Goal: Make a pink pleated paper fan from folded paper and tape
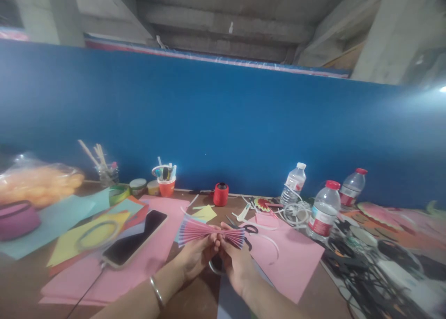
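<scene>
At your far left sits a clear bag of orange balls, with a purple tub in front of it and light blue paper beside that. A jar of sticks stands near the blue wall, then a green tape roll and two small jars. Nearer you, yellow paper carries a pale ring, and your phone lies beside it, mostly over pink paper, a cable at its lower end. An orange cup holds tools behind.

In the middle, your left hand, a bracelet on its wrist, pinches the folded paper at its center — the pleats fan out to both sides, held above the table. Your right hand pinches the same spot, fingertips against the left's. Beyond them stands a red spool.

Just past your right hand lie black scissors, partly hidden, and another pink sheet. Farther right stand three bottles — one white-capped, two red-capped — and a tangle of cables.
</scene>
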